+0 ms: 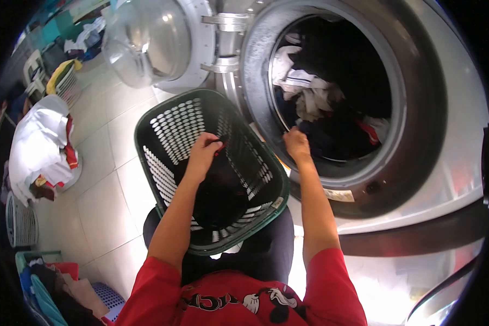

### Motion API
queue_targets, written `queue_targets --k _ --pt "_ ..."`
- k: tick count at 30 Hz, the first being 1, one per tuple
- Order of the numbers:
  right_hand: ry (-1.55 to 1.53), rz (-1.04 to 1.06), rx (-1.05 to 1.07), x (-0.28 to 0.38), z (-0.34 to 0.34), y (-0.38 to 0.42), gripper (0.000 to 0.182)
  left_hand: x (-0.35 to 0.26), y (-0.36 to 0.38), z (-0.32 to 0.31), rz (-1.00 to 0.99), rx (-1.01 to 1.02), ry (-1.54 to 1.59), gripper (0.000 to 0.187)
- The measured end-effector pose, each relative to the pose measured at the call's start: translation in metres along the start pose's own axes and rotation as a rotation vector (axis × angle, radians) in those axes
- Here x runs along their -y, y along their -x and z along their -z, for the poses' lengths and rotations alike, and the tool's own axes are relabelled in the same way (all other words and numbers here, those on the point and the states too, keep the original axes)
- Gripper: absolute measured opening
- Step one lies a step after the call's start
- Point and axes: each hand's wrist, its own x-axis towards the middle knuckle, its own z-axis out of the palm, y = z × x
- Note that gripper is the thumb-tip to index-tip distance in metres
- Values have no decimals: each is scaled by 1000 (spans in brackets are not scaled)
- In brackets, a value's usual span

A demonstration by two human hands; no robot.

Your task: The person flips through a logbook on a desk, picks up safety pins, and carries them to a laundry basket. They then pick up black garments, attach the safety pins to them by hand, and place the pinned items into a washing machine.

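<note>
A dark green laundry basket (280, 204) rests on the person's lap, with dark cloth low inside it. Over the basket's opening is my left hand (204, 149), its fingers closed around a small bit of dark and red cloth. My right hand (296, 144) is at the lower left of the washing machine's drum opening (255, 81), closed like a fist; what it holds, if anything, is hidden. Inside the drum lie white and beige clothes (312, 98) and dark clothes (337, 133), with a red and white piece at the right.
The machine's round glass door (146, 43) stands open at the upper left. White laundry (38, 141) is heaped in a container at the left. A basket with yellow cloth (68, 84) is behind it. More clothes (65, 293) fill a container at the lower left.
</note>
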Motion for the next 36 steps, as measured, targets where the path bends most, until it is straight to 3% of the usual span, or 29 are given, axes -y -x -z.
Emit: queue_targets --k 2,4,9,16,22,24,26,28,29,31,36 --pt "-715 -137 -44 28 47 12 12 3 -2 0 -32 11 12 12" --pt "-1197 -147 51 51 68 17 4 3 -3 0 17 14 27 12" --pt "-1621 -95 126 107 65 34 9 -3 0 -5 40 -10 56 15" --pt "-1687 -17 195 157 58 55 11 -11 3 -9 72 -78 159 12" --pt "-1574 -25 156 162 47 64 10 -3 -2 -9 40 -119 210 12" --pt "-1354 13 110 165 48 65 6 6 -4 -8 -42 -76 200 13" --pt "-1290 34 36 167 47 66 4 6 -4 -8 -52 -84 197 12" --pt "-893 331 -379 165 41 64 6 5 -5 -8 -64 -91 194 11" --pt "-893 331 -378 164 39 63 6 4 -5 -8 -92 -98 181 11" --pt "-1161 174 -135 163 39 62 7 5 -5 -8 -121 -105 168 12" --pt "-1304 54 26 167 60 71 9 9 -7 -8 -205 -91 49 11"
